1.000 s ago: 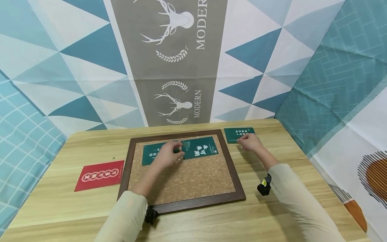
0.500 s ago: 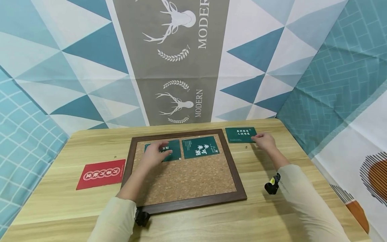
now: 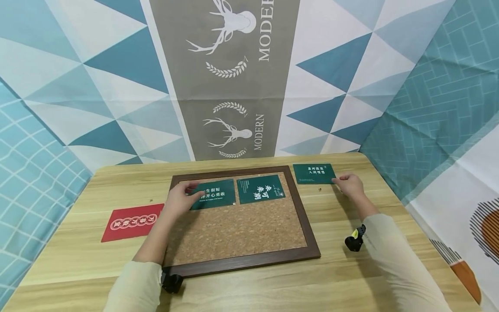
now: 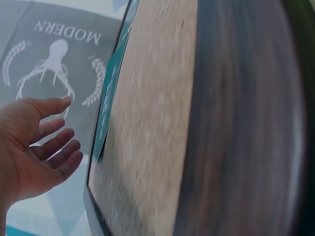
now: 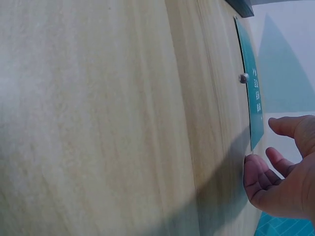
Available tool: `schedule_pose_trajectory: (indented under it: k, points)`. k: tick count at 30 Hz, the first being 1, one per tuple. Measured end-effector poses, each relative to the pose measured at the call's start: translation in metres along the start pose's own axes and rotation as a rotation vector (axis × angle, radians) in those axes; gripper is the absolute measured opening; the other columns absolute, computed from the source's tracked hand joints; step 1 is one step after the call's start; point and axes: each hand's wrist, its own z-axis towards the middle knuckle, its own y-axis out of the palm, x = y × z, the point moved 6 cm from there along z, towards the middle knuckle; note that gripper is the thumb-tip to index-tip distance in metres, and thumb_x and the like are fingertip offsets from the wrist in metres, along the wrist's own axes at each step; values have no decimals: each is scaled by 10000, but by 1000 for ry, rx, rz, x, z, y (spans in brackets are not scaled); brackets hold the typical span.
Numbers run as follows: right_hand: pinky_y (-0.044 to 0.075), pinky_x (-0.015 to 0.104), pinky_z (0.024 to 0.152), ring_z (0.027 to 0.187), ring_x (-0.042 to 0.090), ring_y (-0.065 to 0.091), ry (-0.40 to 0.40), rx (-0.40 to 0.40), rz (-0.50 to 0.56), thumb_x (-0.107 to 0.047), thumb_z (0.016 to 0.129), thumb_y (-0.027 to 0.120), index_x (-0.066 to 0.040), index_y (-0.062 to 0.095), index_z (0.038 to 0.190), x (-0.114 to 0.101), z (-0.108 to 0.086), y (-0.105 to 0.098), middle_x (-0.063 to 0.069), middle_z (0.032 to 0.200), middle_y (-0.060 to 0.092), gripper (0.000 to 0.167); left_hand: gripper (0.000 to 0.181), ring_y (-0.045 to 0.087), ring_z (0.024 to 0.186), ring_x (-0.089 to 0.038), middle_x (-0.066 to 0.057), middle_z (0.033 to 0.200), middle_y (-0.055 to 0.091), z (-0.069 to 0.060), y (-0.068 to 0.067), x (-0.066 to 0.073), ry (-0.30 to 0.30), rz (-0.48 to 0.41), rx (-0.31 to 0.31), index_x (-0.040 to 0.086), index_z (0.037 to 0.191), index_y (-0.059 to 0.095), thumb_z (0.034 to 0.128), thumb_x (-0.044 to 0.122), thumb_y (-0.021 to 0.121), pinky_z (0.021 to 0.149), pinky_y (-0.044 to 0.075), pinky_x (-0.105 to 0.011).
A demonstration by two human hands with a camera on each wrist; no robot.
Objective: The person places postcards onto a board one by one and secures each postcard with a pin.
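My left hand (image 3: 181, 199) hovers over the left part of a corkboard (image 3: 241, 232) with a dark wooden frame. Its fingers are loosely bent and hold nothing, as the left wrist view shows. Beneath them lies a green card (image 3: 218, 195) with white writing, its left end partly hidden by the hand. A second green card (image 3: 261, 189) lies beside it on the cork. My right hand (image 3: 351, 186) is at the right edge of another green card (image 3: 313, 173) on the table. In the right wrist view its thumb and fingers are apart, with nothing between them.
A red card (image 3: 132, 222) lies on the table left of the corkboard. A small pushpin-like piece (image 5: 243, 78) sits near the right green card's front edge. Patterned cloth (image 3: 234, 86) hangs behind the wooden table (image 3: 273, 286).
My left hand has moved left across the board, uncovering most of the left green card. The right hand has shifted right, from over the far right card to its edge.
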Motion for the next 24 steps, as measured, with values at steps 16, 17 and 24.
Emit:
schedule_pose_trajectory:
  k: [16,17,24]
  points:
    - [454,466,896,1048,362,494,-5,39,-93,-373,942,491,102,473,1221,0,7,6,282,1212,495,552,552,491,1186,-403,-268,1297,502,-22,-30,-32,-112,-39,62,-22,1350,448,922,299,584,948,459,-516]
    - [454,466,894,1045,363,496,-10,42,-98,-376,941,494,103,473,1217,0,8,6,282,1208,497,553,555,488,1189,-403,-267,1298,503,-23,-31,-34,-119,-44,64,-21,1349,448,922,305,584,949,458,-515]
    - [450,476,880,1026,378,502,-35,57,-105,-378,931,515,106,478,1185,-2,8,7,287,1179,504,548,527,507,1167,-397,-251,1283,522,-25,-33,-41,-128,-49,82,-8,1345,459,927,290,577,920,480,-501]
